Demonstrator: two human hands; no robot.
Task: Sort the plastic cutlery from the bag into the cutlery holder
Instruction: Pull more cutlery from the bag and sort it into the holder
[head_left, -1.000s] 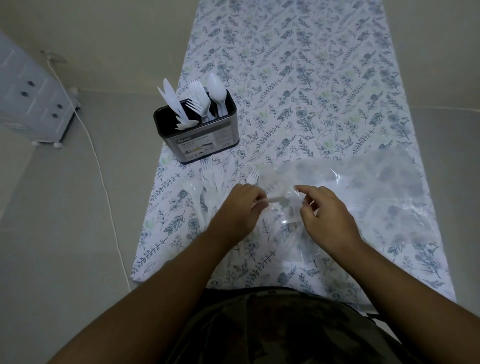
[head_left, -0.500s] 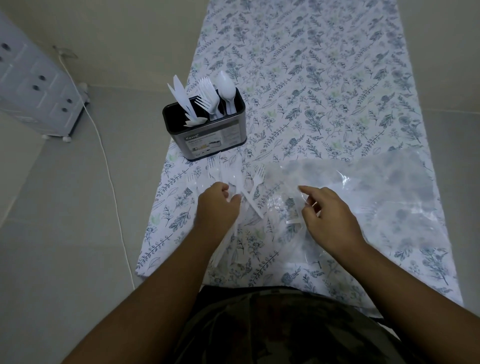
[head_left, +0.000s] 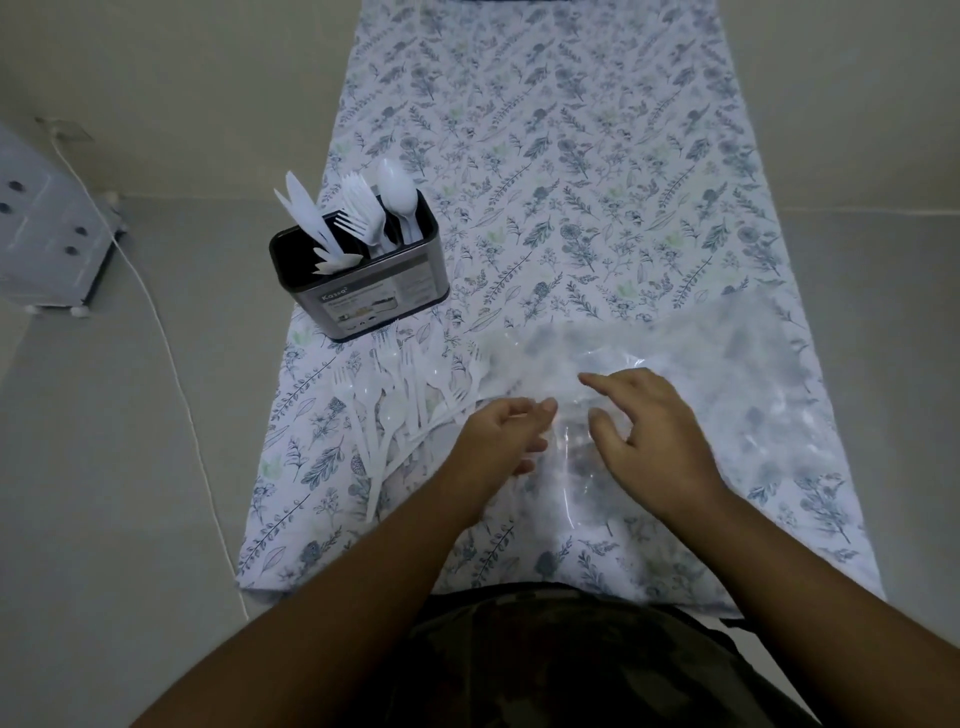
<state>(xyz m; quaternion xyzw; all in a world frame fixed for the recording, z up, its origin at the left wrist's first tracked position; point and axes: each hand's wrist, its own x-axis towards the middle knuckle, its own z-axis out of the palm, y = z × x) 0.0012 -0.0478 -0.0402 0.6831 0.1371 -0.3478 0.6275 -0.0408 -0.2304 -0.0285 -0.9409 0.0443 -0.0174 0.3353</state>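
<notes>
Reaching both hands into the clear bag (head_left: 675, 395) near the tabletop's front edge for more cutlery, left hand (head_left: 501, 434) loosely curled, right hand (head_left: 649, 426) spread, beside the fork pile (head_left: 400, 400) awaiting the holder (head_left: 363, 291) at the left edge.

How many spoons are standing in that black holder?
2 spoons that I can tell, both upright in the right-hand compartment of the cutlery holder, beside the forks; the nearer one overlaps the taller, so others may hide behind.

A floral tablecloth (head_left: 571, 156) covers the table, beside grey floor (head_left: 104, 467) with a white cable (head_left: 171, 358).
</notes>
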